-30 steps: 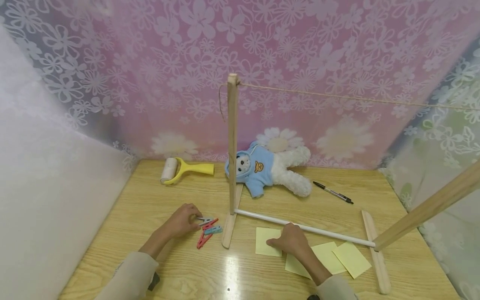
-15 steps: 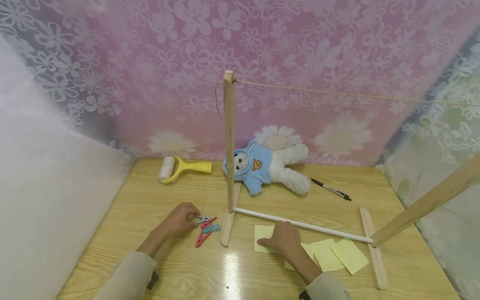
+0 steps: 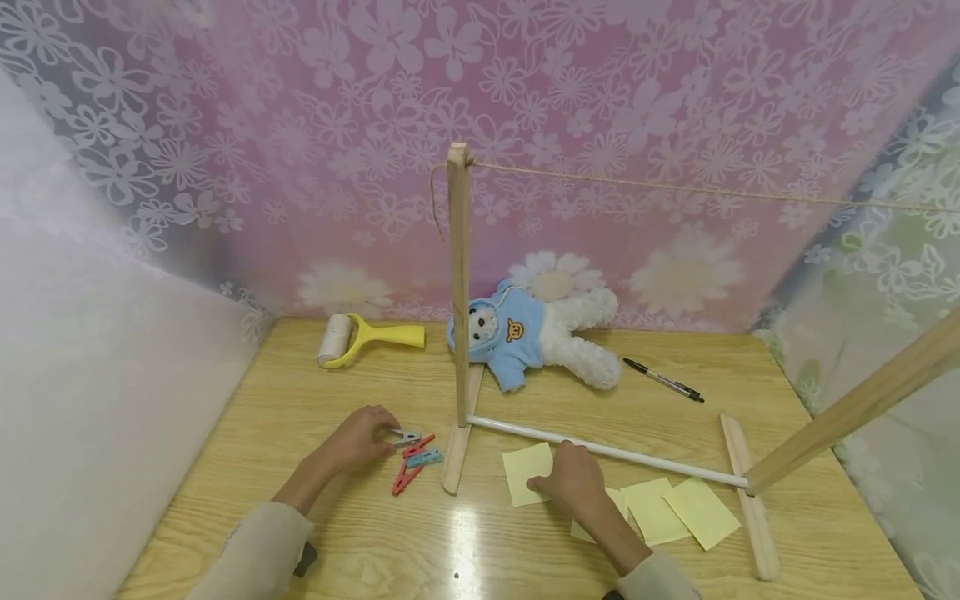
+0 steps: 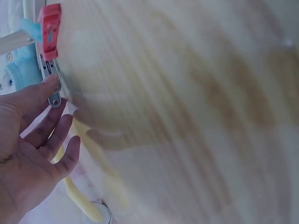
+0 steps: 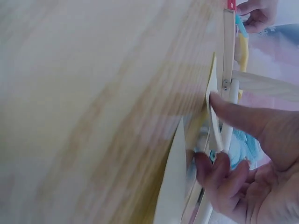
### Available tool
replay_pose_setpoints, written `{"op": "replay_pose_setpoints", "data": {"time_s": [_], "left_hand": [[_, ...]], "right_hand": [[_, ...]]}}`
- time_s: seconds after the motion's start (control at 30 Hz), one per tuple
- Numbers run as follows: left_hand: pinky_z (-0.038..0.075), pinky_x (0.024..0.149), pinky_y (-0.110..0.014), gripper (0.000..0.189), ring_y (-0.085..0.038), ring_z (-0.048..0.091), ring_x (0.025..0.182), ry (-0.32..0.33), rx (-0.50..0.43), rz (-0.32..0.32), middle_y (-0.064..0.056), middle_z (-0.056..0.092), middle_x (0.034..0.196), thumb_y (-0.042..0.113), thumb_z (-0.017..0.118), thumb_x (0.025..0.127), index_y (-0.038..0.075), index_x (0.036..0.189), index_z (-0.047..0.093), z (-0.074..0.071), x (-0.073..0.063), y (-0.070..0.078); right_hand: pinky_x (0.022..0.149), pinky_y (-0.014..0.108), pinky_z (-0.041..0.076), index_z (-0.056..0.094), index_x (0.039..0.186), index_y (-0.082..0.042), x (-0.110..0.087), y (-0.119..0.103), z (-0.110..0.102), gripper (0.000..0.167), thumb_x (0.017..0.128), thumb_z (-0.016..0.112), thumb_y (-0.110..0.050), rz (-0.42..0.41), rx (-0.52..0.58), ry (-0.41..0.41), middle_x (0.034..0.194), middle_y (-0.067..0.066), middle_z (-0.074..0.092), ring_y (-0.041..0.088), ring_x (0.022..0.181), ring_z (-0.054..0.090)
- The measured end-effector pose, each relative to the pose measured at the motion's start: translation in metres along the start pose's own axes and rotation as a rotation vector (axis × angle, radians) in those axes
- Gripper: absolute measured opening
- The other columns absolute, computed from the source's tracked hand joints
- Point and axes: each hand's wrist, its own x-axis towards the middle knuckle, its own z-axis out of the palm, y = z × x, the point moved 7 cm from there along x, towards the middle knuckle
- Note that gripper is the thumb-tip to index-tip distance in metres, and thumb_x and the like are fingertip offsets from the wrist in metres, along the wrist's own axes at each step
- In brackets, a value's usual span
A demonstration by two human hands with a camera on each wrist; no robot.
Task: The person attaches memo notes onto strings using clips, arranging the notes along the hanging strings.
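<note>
In the head view my left hand (image 3: 363, 439) pinches the end of a grey clothespin (image 3: 407, 437) between thumb and index finger, the other fingers loosely bent. Close beside it lie a red clothespin (image 3: 406, 477) and a blue clothespin (image 3: 426, 457), overlapping. My right hand (image 3: 577, 482) grips a square yellow sticky note (image 3: 525, 479) by its right side. The right wrist view shows this note (image 5: 213, 102) slightly bent, thumb on one face and fingertips at its lower edge. Several more yellow notes (image 3: 702, 511) lie to the right, partly hidden by my right forearm.
A wooden stand with a left post (image 3: 459, 292), right post (image 3: 862, 400), white bottom bar (image 3: 637, 458) and string (image 3: 675, 190) spans the table. Behind are a yellow-handled roller (image 3: 390, 335), a plush toy (image 3: 525, 329) in a blue hoodie and a pen (image 3: 663, 380).
My right hand has shifted slightly left, and the note in it has turned a little. More of the other notes shows beside the forearm. My left hand stays at the grey clothespin.
</note>
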Motion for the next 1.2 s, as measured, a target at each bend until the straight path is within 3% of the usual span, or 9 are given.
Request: {"op": "replay_pose_setpoints", "data": {"time_s": [0.17, 0.3, 0.43, 0.53, 0.7, 0.93, 1.0, 1.07, 1.2], "left_hand": [[0.047, 0.094, -0.048, 0.024, -0.028, 0.061, 0.106, -0.007, -0.031, -0.024, -0.008, 0.068, 0.107, 0.009, 0.072, 0.081, 0.006, 0.105, 0.069, -0.009, 0.0, 0.002], [0.052, 0.084, -0.042, 0.023, -0.023, 0.062, 0.096, -0.005, -0.044, -0.005, -0.007, 0.067, 0.102, 0.009, 0.068, 0.085, 0.005, 0.107, 0.068, -0.017, 0.002, 0.004], [0.052, 0.082, -0.039, 0.025, -0.021, 0.06, 0.095, 0.011, -0.088, 0.006, -0.006, 0.066, 0.101, 0.015, 0.064, 0.089, 0.003, 0.111, 0.067, -0.025, 0.002, 0.006], [0.051, 0.082, -0.04, 0.031, -0.021, 0.059, 0.096, 0.029, -0.113, 0.022, -0.007, 0.064, 0.104, 0.02, 0.064, 0.09, 0.001, 0.115, 0.064, -0.031, 0.002, 0.009], [0.053, 0.079, -0.037, 0.041, -0.022, 0.062, 0.096, 0.098, -0.156, 0.016, -0.007, 0.067, 0.105, 0.027, 0.071, 0.085, 0.001, 0.115, 0.062, -0.043, 0.003, 0.016], [0.055, 0.078, -0.041, 0.036, -0.031, 0.067, 0.098, 0.184, -0.295, -0.038, -0.007, 0.071, 0.099, 0.031, 0.079, 0.077, 0.009, 0.103, 0.066, -0.068, 0.002, 0.03], [0.055, 0.08, -0.041, 0.037, -0.029, 0.067, 0.099, 0.193, -0.311, -0.04, -0.006, 0.071, 0.101, 0.032, 0.077, 0.078, 0.01, 0.104, 0.066, -0.075, 0.001, 0.035], [0.055, 0.082, -0.041, 0.038, -0.027, 0.066, 0.1, 0.198, -0.325, -0.031, -0.006, 0.07, 0.104, 0.032, 0.076, 0.08, 0.009, 0.108, 0.065, -0.084, 0.0, 0.042], [0.056, 0.08, -0.038, 0.039, -0.025, 0.066, 0.1, 0.217, -0.32, 0.028, -0.007, 0.069, 0.108, 0.031, 0.072, 0.083, 0.009, 0.115, 0.063, -0.103, -0.001, 0.057]], "right_hand": [[0.043, 0.017, 0.024, 0.036, 0.055, -0.009, 0.001, 0.007, -0.007, 0.047, 0.068, 0.081, -0.006, -0.04, 0.123, -0.01, 0.053, -0.003, 0.028, 0.008, 0.046, 0.024], [0.044, 0.016, 0.027, 0.036, 0.055, -0.012, 0.0, 0.018, -0.006, 0.045, 0.071, 0.075, 0.002, -0.06, 0.299, -0.072, 0.049, -0.005, 0.028, 0.007, 0.044, 0.024], [0.044, 0.014, 0.023, 0.035, 0.06, -0.011, 0.0, 0.026, -0.008, 0.041, 0.077, 0.072, -0.003, -0.107, 0.408, -0.121, 0.049, -0.006, 0.027, 0.006, 0.044, 0.02], [0.045, 0.014, 0.02, 0.03, 0.061, -0.011, 0.0, 0.027, -0.014, 0.046, 0.082, 0.071, -0.008, -0.161, 0.423, -0.118, 0.053, -0.006, 0.023, 0.005, 0.046, 0.018], [0.046, 0.016, 0.023, 0.037, 0.061, -0.009, 0.003, 0.024, -0.026, 0.04, 0.088, 0.066, -0.016, -0.207, 0.441, -0.083, 0.054, -0.005, 0.024, 0.003, 0.047, 0.021], [0.043, 0.016, 0.023, 0.043, 0.063, -0.006, 0.01, 0.02, -0.047, 0.041, 0.09, 0.065, -0.028, -0.263, 0.539, 0.039, 0.052, -0.005, 0.027, -0.001, 0.045, 0.022], [0.042, 0.015, 0.023, 0.043, 0.065, -0.006, 0.012, 0.018, -0.052, 0.041, 0.091, 0.063, -0.03, -0.271, 0.565, 0.046, 0.052, -0.005, 0.03, 0.0, 0.044, 0.024], [0.041, 0.014, 0.025, 0.041, 0.069, -0.004, 0.014, 0.016, -0.056, 0.04, 0.093, 0.061, -0.03, -0.28, 0.595, 0.023, 0.051, -0.004, 0.038, 0.001, 0.044, 0.036], [0.04, 0.018, 0.037, 0.047, 0.084, -0.001, 0.017, 0.007, -0.064, 0.032, 0.096, 0.056, -0.029, -0.304, 0.646, -0.029, 0.056, 0.006, 0.059, 0.01, 0.048, 0.057]]}}
